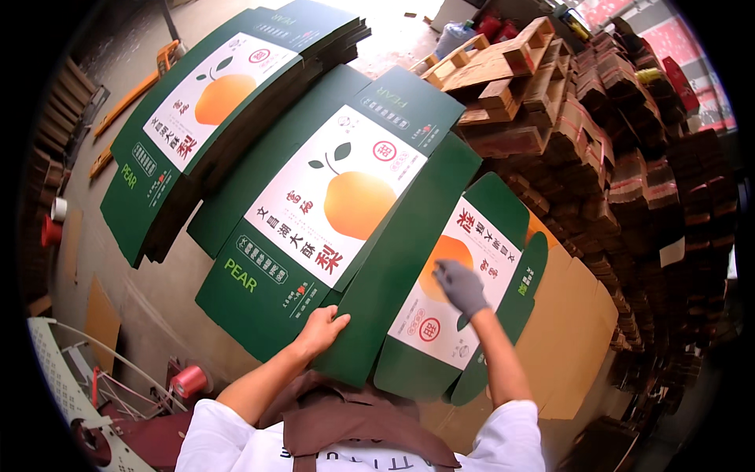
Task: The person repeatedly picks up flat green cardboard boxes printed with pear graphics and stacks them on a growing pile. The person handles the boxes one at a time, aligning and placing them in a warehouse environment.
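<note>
A flattened green carton (358, 177) with a large pear picture lies in front of me, its plain green side panel folded along the near right. My bare left hand (321, 330) grips the near edge of that panel, thumb on top and the other fingers partly hidden. To the right, a second printed panel (417, 303) with an upside-down pear and rounded green flaps lies flat. Over its pear picture is my right hand (462, 288) in a grey glove, fingers loosely bent and apart, holding nothing I can see. Whether it touches the panel is unclear.
A thick stack of matching flat cartons (267, 86) stands at the far left. Brown cardboard (562, 338) lies under the right panel. Wooden pallets (511, 86) and tall piles of bundled cardboard (629, 181) fill the right. A red spool (189, 381) sits by machinery at lower left.
</note>
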A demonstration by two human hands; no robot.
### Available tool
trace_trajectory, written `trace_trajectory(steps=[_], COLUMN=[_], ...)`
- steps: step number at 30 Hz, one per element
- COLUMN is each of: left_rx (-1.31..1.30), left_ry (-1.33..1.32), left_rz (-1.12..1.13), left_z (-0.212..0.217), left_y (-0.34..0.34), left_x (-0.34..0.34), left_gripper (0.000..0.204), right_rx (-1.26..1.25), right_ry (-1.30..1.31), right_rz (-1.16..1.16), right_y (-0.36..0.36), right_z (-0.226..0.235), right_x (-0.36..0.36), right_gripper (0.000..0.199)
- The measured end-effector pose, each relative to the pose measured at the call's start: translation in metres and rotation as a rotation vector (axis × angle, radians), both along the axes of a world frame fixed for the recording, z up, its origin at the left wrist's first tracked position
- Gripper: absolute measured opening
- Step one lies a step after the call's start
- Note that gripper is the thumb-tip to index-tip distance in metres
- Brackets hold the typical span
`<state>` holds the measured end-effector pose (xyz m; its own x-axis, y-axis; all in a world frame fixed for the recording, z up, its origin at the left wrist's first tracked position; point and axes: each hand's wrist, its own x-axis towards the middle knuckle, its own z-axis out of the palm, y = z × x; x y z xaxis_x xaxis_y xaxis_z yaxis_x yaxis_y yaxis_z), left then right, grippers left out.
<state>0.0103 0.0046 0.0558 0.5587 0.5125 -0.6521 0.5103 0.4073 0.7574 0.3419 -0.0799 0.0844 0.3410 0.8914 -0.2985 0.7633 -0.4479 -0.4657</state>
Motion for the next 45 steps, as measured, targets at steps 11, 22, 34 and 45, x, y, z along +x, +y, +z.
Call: trace_trajectory(steps=[11, 22, 34, 45], left_rx=[0.055, 0.048, 0.48, 0.476], left_ry=[0.087, -0.14, 0.004, -0.007], left_rz=[0.032, 0.265, 0.268, 0.272], left_z=[0.024, -0.027, -0.056, -0.049], left_y=[-0.046, -0.116, -0.202, -0.192], left_x=[-0.012, 0.011, 0.025, 0.002], left_gripper=[0.025, 0.019, 0.009, 0.014], right_rx=[-0.059, -0.07, -0.181, 0.182], right_ry=[-0.74, -0.747, -0.997, -1.032], right_rz=[0.692, 0.86, 0.7, 1.112], right_y=[0.236, 0.214, 0.165, 0.154], right_z=[-0.034, -0.04, -0.001, 0.049], right_x=[0.124, 0.18, 0.169, 0.239], right_gripper=[0.046, 0.024, 0.02, 0.015])
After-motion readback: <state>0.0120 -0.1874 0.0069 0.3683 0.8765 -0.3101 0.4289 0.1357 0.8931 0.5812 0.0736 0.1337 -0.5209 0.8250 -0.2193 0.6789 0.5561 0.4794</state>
